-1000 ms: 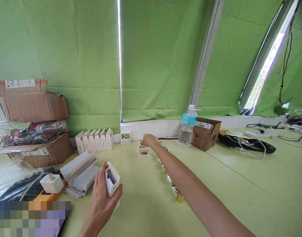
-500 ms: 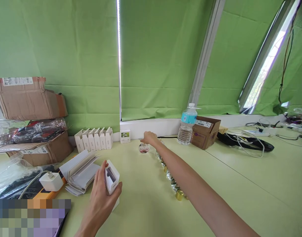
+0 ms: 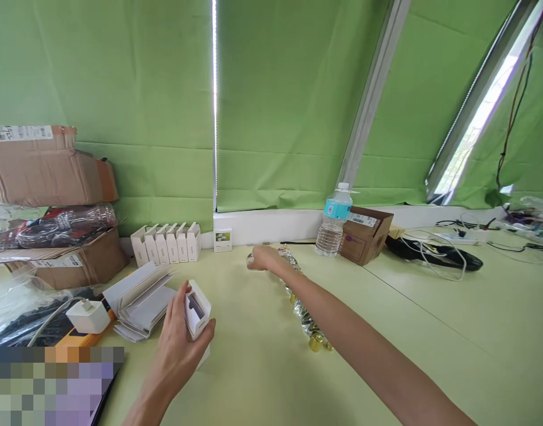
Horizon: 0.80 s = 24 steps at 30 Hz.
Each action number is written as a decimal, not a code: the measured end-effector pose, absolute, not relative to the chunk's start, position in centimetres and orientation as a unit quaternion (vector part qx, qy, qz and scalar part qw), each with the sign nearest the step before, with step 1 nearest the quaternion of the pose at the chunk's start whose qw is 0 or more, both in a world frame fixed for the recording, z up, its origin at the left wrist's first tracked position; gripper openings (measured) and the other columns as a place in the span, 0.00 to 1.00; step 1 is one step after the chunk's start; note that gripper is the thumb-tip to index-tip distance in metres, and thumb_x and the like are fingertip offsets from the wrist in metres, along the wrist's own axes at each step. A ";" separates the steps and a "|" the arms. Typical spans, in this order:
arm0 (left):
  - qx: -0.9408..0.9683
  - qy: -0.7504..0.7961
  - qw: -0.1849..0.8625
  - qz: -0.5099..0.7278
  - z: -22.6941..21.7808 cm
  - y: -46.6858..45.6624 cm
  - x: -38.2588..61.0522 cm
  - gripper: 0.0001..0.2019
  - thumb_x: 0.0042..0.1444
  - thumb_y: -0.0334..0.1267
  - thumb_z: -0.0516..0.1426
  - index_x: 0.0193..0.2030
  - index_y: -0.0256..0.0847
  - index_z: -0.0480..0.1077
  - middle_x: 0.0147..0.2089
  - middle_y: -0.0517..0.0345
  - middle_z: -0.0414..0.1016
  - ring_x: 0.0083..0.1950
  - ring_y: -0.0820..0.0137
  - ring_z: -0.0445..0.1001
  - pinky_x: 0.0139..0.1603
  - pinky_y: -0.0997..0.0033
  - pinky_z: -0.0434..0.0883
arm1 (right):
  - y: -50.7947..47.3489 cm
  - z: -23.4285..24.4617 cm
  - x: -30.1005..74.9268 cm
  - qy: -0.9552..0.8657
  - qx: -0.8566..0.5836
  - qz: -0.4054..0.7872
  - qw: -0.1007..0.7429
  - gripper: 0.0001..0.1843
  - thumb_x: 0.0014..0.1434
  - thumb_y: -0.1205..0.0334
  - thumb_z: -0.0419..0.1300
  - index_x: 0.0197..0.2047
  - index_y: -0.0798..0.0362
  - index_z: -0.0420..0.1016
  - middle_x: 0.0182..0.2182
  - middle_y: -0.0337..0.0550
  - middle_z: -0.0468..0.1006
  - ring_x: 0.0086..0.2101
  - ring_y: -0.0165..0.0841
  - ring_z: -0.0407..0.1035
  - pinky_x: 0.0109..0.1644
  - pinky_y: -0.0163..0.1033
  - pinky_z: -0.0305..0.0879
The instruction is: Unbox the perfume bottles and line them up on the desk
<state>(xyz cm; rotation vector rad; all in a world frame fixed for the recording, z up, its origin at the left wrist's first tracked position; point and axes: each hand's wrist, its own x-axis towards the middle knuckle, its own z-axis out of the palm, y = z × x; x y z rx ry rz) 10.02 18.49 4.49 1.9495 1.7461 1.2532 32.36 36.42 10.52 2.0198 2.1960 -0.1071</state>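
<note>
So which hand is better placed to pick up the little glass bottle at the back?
Right, probably. The right hand is stretched out on the small bottle, mostly covering it, while the left hand is busy holding the open white box.

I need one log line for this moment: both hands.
left hand: holds open white box | right hand: closed over small glass bottle

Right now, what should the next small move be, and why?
Probably bring the right hand, closed over a small clear glass bottle, across to the open white cardboard box that the left hand holds, since its opening is uncovered.
</note>
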 end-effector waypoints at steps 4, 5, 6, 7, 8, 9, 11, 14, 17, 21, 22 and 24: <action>0.667 0.600 0.125 0.425 4.6 18.5 10.0 0.35 0.56 0.48 0.53 0.67 0.43 0.44 0.63 0.47 0.58 0.63 0.54 0.59 0.61 0.50 0.60 | 35.8 8.5 31.6 0.739 0.667 -0.034 0.084 0.17 0.63 0.57 0.57 0.53 0.55 0.68 0.50 0.47 0.71 0.45 0.37 0.70 0.47 0.48 0.69; 0.666 0.600 0.125 0.424 4.6 18.5 10.0 0.35 0.56 0.48 0.53 0.67 0.44 0.44 0.64 0.47 0.58 0.64 0.54 0.59 0.61 0.49 0.60 | 35.8 8.1 31.4 0.739 0.669 -0.029 0.080 0.17 0.63 0.57 0.57 0.53 0.55 0.68 0.50 0.48 0.71 0.45 0.37 0.70 0.47 0.48 0.69; 0.667 0.601 0.125 0.423 4.5 18.5 10.0 0.35 0.56 0.49 0.53 0.67 0.44 0.44 0.64 0.47 0.57 0.64 0.54 0.58 0.61 0.49 0.60 | 35.8 7.7 31.3 0.738 0.671 -0.022 0.075 0.18 0.63 0.57 0.57 0.54 0.55 0.68 0.50 0.48 0.71 0.45 0.37 0.69 0.48 0.48 0.69; 0.668 0.600 0.124 0.422 4.5 18.6 9.9 0.35 0.56 0.49 0.53 0.67 0.44 0.44 0.64 0.47 0.57 0.65 0.53 0.57 0.61 0.49 0.60 | 35.8 7.4 31.1 0.736 0.673 -0.015 0.069 0.18 0.63 0.57 0.57 0.54 0.55 0.68 0.50 0.48 0.71 0.46 0.37 0.69 0.48 0.49 0.69; 0.670 0.599 0.122 0.421 4.4 18.6 9.9 0.36 0.55 0.49 0.53 0.67 0.44 0.44 0.64 0.46 0.57 0.65 0.53 0.57 0.61 0.49 0.60 | 35.9 7.2 31.0 0.734 0.676 -0.009 0.063 0.18 0.63 0.57 0.57 0.54 0.55 0.67 0.51 0.48 0.70 0.46 0.38 0.69 0.48 0.49 0.69; 0.672 0.597 0.121 0.421 4.4 18.6 9.8 0.36 0.55 0.49 0.54 0.67 0.44 0.44 0.64 0.46 0.57 0.65 0.53 0.56 0.61 0.49 0.60 | 36.0 7.0 30.9 0.732 0.679 -0.003 0.057 0.18 0.63 0.57 0.57 0.54 0.56 0.67 0.51 0.48 0.70 0.46 0.38 0.69 0.48 0.49 0.69; 0.676 0.594 0.118 0.421 4.3 18.6 9.8 0.36 0.56 0.49 0.53 0.67 0.43 0.44 0.64 0.46 0.58 0.65 0.54 0.57 0.62 0.49 0.60 | 36.1 6.7 30.8 0.728 0.684 0.003 0.050 0.18 0.63 0.57 0.57 0.54 0.56 0.67 0.51 0.49 0.70 0.46 0.38 0.69 0.48 0.49 0.69; 0.678 0.591 0.114 0.423 4.4 18.5 9.9 0.35 0.56 0.48 0.53 0.67 0.44 0.44 0.63 0.47 0.58 0.65 0.55 0.58 0.62 0.49 0.60 | 36.2 6.5 30.8 0.725 0.688 0.005 0.043 0.18 0.63 0.57 0.57 0.54 0.56 0.67 0.50 0.49 0.70 0.46 0.38 0.69 0.48 0.48 0.69; 0.678 0.591 0.114 0.422 4.5 18.4 10.0 0.35 0.56 0.47 0.54 0.67 0.44 0.44 0.64 0.48 0.58 0.65 0.56 0.58 0.62 0.50 0.60 | 36.1 6.7 31.0 0.724 0.689 0.002 0.039 0.18 0.63 0.57 0.57 0.54 0.56 0.68 0.50 0.49 0.71 0.45 0.37 0.69 0.48 0.48 0.69; 0.674 0.595 0.125 0.421 4.8 18.2 10.1 0.34 0.56 0.46 0.54 0.67 0.45 0.44 0.64 0.49 0.58 0.65 0.56 0.57 0.62 0.51 0.60 | 35.6 7.7 31.6 0.723 0.691 -0.004 0.028 0.18 0.63 0.57 0.57 0.54 0.56 0.68 0.50 0.48 0.71 0.45 0.37 0.69 0.47 0.48 0.69; 0.674 0.593 0.126 0.423 4.8 18.3 10.1 0.35 0.56 0.46 0.54 0.67 0.45 0.44 0.64 0.49 0.58 0.65 0.56 0.57 0.62 0.51 0.60 | 35.5 7.9 31.8 0.722 0.691 -0.006 0.024 0.18 0.63 0.57 0.57 0.54 0.56 0.67 0.50 0.48 0.71 0.45 0.37 0.69 0.47 0.48 0.69; 0.674 0.590 0.125 0.427 4.7 18.5 10.0 0.35 0.55 0.46 0.54 0.67 0.44 0.44 0.64 0.48 0.58 0.65 0.56 0.57 0.62 0.51 0.60 | 35.1 8.3 32.1 0.723 0.691 -0.009 0.014 0.18 0.63 0.57 0.57 0.54 0.55 0.67 0.50 0.48 0.71 0.45 0.37 0.69 0.47 0.48 0.69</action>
